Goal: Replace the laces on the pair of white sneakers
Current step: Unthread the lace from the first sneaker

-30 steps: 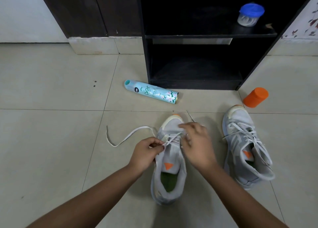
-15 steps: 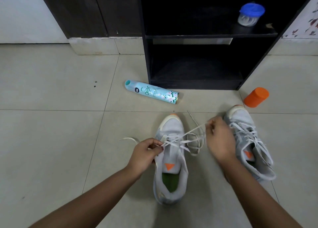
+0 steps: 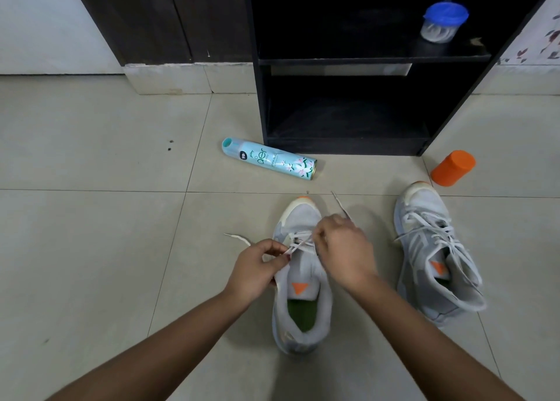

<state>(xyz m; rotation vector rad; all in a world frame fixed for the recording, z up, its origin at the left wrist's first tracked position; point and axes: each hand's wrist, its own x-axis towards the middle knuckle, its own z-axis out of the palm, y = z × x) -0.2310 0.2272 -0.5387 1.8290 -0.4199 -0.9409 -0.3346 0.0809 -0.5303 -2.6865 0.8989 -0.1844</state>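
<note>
A white sneaker (image 3: 303, 282) with an orange toe tip stands on the floor tiles in front of me, toe pointing away. A white lace (image 3: 298, 243) crosses its lowest eyelets. My left hand (image 3: 257, 267) pinches the lace at the shoe's left edge; a short loose end trails left on the floor. My right hand (image 3: 342, 249) grips the lace over the right eyelets, and its other end sticks out beyond the fingers. The second white sneaker (image 3: 436, 249) lies to the right, tilted, fully laced with slack laces.
A teal spray can (image 3: 269, 162) lies on the floor beyond the shoe. An orange bottle (image 3: 453, 168) lies near the second sneaker's toe. A black open shelf unit (image 3: 348, 146) stands behind, holding a blue-lidded jar (image 3: 442, 22). Bare tiles stretch to the left.
My right hand has come back from the right onto the shoe's eyelets, taking up the slack loop. The loose end on the left has grown much shorter.
</note>
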